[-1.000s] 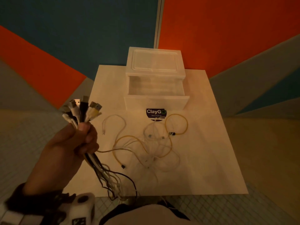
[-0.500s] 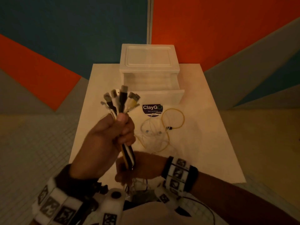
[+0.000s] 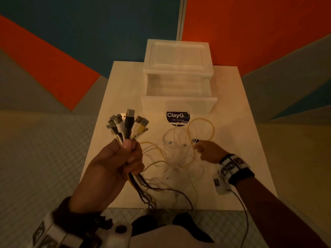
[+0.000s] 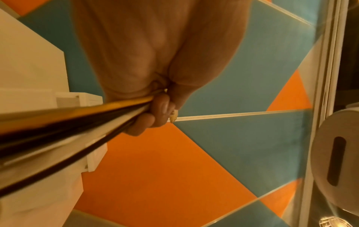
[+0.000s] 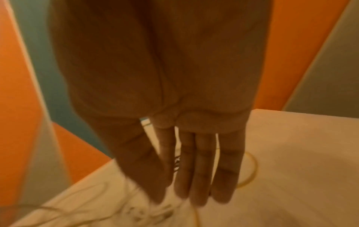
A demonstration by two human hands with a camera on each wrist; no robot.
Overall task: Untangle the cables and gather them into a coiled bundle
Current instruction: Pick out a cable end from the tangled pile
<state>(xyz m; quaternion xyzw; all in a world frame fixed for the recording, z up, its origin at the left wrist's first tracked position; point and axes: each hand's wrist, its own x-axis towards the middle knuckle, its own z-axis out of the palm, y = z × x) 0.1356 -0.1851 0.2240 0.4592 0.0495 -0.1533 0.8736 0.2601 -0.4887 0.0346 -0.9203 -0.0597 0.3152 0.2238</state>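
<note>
Leftmost in the head view, the left hand [image 3: 119,159] is clenched around a sheaf of cables [image 3: 127,127], plug ends fanned upward at centre left, tails [image 3: 143,185] trailing from under the fist to the near table edge. Centre frame, the rest of the tangle [image 3: 179,149] lies loose on the white table [image 3: 247,140]: thin white and yellow leads looped over each other, just below the ClayGo sticker [image 3: 177,117] and the open drawer box [image 3: 179,86] in the upper middle. At centre right, the right hand [image 3: 208,152] reaches over the yellow loop [image 3: 201,130]; in the right wrist view its fingers [image 5: 202,169] are straight and together, closed on nothing. These leads look light, limp and springy, likely to snag at crossings, so the stiffer plug ends seem the surest place to pinch, drawing each lead out slowly. Bare tabletop toward the right of the frame gives room to pull loops free; the near edge at lower centre, where tails already hang over, is where leads could slide off.
</note>
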